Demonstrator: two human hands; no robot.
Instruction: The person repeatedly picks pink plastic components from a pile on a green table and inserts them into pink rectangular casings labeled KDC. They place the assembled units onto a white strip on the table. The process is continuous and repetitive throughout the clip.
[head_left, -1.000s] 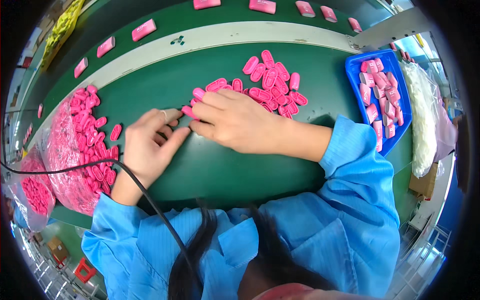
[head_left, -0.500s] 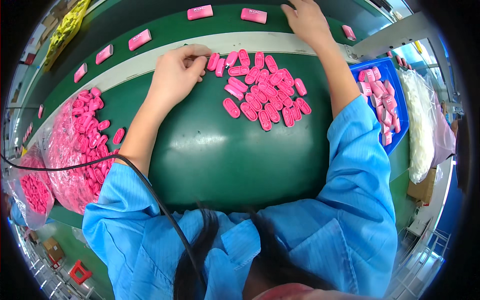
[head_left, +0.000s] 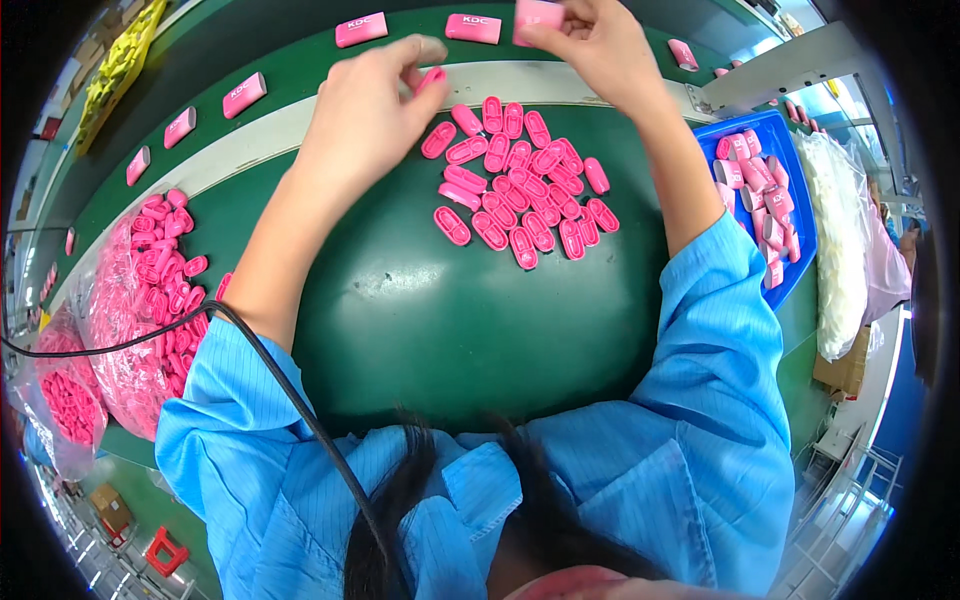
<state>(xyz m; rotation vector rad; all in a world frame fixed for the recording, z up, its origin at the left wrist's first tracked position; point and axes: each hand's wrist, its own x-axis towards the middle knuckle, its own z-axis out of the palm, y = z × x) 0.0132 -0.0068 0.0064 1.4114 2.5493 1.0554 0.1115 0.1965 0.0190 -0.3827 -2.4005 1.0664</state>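
- The left hand (head_left: 370, 115) is over the rail (head_left: 555, 82) at the far edge of the desk (head_left: 460, 330); its thumb and fingers pinch a small pink cap (head_left: 432, 77), partly hidden by them.
- The right hand (head_left: 608, 55) reaches past the rail over the green belt (head_left: 300, 75); its thumb and fingers hold a pink shell (head_left: 538, 20) by its right side. Whether this shell touches the belt cannot be told.
- The two hands are apart, the cap nearer the wearer than the shell.
- Loose caps (head_left: 529, 181) lie in a cluster on the desk, between the forearms and just this side of the rail. They are oval; most show their hollow side, a few lie turned over or on edge. Several touch or overlap.
- More shells (head_left: 244, 95) lie spaced out in a row along the belt, with pale lettering; one is just left of the right hand.
- A blue tray (head_left: 805, 225) stands to the right of the right forearm, with a heap of shells in it.
- At the left, a clear bag (head_left: 115, 300) of caps lies with many spilled beside it, next to the left forearm.
- A black cable (head_left: 340, 462) crosses in front of that bag and the left sleeve (head_left: 240, 400).
- Right of the tray is a white bundle (head_left: 835, 250) in plastic.
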